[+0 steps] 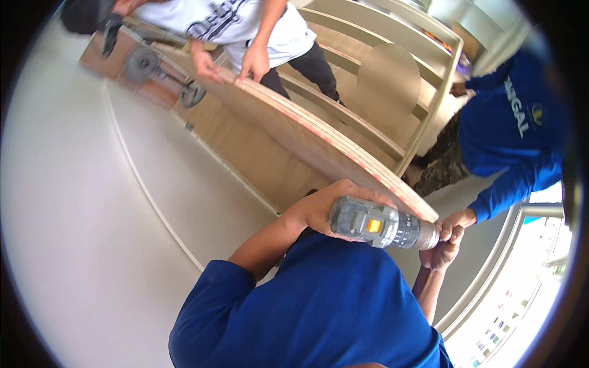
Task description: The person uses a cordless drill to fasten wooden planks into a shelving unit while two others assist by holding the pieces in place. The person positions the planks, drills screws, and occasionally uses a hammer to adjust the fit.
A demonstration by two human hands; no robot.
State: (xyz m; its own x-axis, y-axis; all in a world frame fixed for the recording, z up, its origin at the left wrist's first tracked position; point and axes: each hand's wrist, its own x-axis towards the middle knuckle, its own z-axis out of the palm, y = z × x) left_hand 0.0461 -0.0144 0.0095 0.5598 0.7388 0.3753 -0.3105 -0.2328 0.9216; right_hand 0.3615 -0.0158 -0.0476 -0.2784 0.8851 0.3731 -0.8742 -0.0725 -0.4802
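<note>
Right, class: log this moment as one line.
left hand: gripping drill | right hand: at drill's front end | board: on edge, another person's hands at far end

Bright daylight floods in from the window (521, 294) at lower right, blowing it out to glare, while shadows stay soft, straight edges bow strongly, and a dark, blurred rim rings the picture.
</note>
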